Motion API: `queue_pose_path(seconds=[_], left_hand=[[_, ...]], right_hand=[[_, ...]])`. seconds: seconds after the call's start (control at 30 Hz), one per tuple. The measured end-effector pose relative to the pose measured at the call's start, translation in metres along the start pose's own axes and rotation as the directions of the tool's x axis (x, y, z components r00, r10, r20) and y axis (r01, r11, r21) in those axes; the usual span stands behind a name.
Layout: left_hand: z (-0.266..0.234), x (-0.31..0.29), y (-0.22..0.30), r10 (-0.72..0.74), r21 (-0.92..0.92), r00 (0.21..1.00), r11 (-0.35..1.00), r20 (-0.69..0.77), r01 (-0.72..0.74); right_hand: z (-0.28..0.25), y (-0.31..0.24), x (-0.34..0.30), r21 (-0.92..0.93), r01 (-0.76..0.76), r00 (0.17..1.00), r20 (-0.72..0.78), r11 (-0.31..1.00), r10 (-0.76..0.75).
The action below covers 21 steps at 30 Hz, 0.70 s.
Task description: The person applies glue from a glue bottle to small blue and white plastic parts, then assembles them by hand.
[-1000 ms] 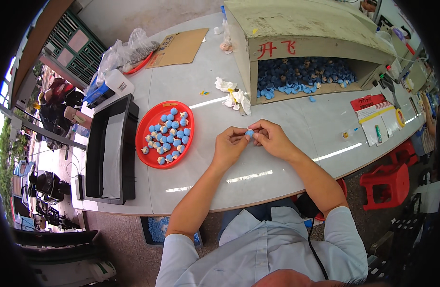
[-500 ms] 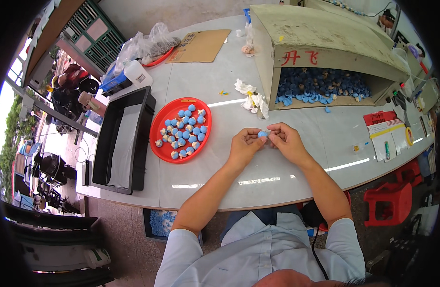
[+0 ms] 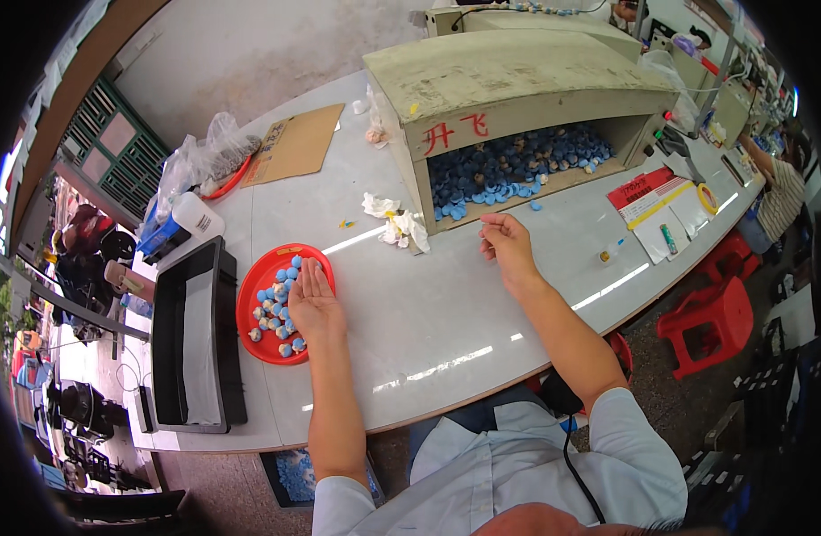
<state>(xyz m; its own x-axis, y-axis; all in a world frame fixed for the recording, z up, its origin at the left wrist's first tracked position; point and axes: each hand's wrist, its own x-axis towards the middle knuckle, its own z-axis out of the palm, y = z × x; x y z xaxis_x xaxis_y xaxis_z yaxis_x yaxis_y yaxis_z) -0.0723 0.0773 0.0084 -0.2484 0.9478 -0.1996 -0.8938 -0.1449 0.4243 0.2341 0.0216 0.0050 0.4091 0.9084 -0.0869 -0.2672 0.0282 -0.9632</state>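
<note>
My left hand (image 3: pixel 314 300) is over the right side of a red round tray (image 3: pixel 248 344), palm up with its fingers stretched out and nothing visible in it. Small blue balls with cream-coloured bits (image 3: pixel 269 308) lie in the tray, some hidden by that hand. My right hand (image 3: pixel 508 246) hovers over the table in front of a beige box (image 3: pixel 410 183), its fingers loosely bent and apart, with no thing seen in them. Inside the box is a heap of blue cup-shaped pieces (image 3: pixel 508 170). One loose blue piece (image 3: pixel 536 205) lies just beyond my right hand.
A black tray (image 3: pixel 227 357) stands left of the red one. Crumpled white tissue (image 3: pixel 400 228) lies by the box. Cardboard (image 3: pixel 294 147) and a white jug (image 3: pixel 199 214) are farther back. At right are papers (image 3: pixel 651 214), tape (image 3: pixel 708 198) and a red stool (image 3: pixel 709 322).
My hands have parted. The left moved left to the red tray, and the blue ball is gone from between my fingers. The right moved toward the box. The whole view has turned.
</note>
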Motion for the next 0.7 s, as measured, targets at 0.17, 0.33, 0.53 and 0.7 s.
queue_pose_path(seconds=[0.17, 0.33, 0.53, 0.7], left_hand=[[0.006, -0.016, -0.013, -0.024, 0.158, 0.999, 0.987, 0.049, 0.016], [0.008, -0.036, -0.033, -0.12, 0.385, 0.991, 0.919, 0.061, 0.088], [0.004, -0.046, -0.04, -0.195, 0.447, 0.978, 0.883, 0.079, 0.141], [0.002, -0.048, -0.044, -0.231, 0.453, 0.969, 0.876, 0.089, 0.168]], right_hand=[[-0.013, -0.013, 0.043, -0.374, 0.177, 0.962, -0.128, 0.91, -0.24], [-0.044, -0.036, 0.116, -0.936, 0.093, 0.895, -0.071, 0.339, -0.441], [-0.051, -0.051, 0.169, -0.976, 0.168, 0.971, 0.188, -0.139, -0.149], [-0.053, -0.043, 0.176, -0.945, 0.165, 0.962, 0.217, -0.283, -0.164]])
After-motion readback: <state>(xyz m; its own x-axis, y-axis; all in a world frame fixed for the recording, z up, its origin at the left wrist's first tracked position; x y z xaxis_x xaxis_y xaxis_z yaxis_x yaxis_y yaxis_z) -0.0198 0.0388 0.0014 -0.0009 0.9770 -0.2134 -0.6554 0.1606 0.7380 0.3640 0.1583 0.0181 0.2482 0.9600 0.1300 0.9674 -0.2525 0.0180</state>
